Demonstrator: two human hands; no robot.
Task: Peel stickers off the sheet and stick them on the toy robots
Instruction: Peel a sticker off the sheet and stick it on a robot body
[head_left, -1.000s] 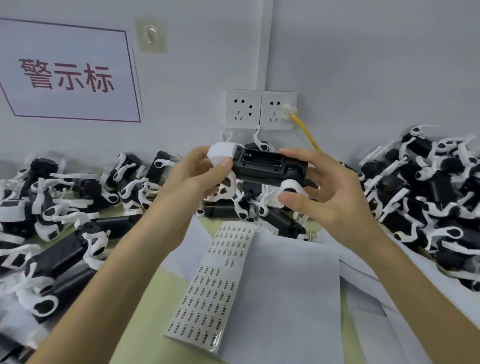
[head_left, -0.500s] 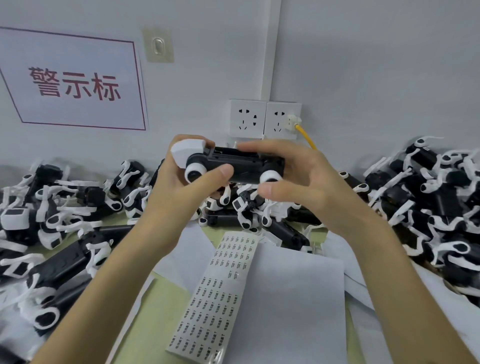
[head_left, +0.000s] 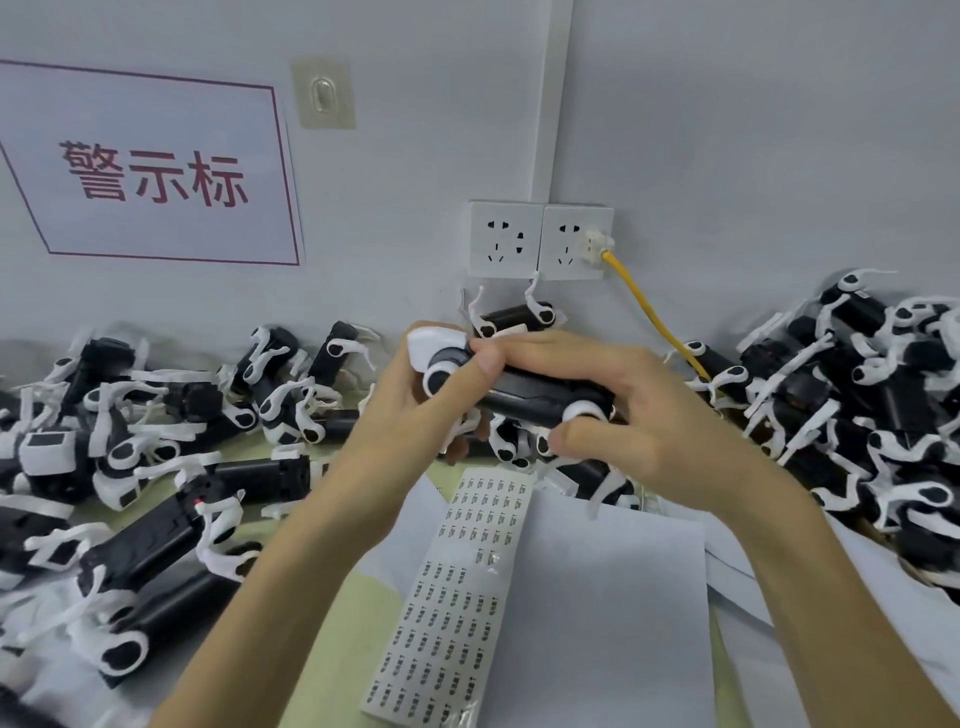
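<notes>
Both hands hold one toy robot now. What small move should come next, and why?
Probably the right hand should let go and go down to the sticker sheet to peel one sticker, while the left hand holds the toy robot. Both hands grip it above the sheet, and I see no sticker on it or on the fingers.

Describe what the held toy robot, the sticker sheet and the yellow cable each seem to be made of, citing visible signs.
Toy robot: likely moulded plastic; black body with a soft sheen, matte white head and round joints.
Sticker sheet: glossy film or coated paper, since its near edge glints and crinkles; label material unclear.
Yellow cable: smooth plastic or rubber sheath, bending in a curve.
</notes>
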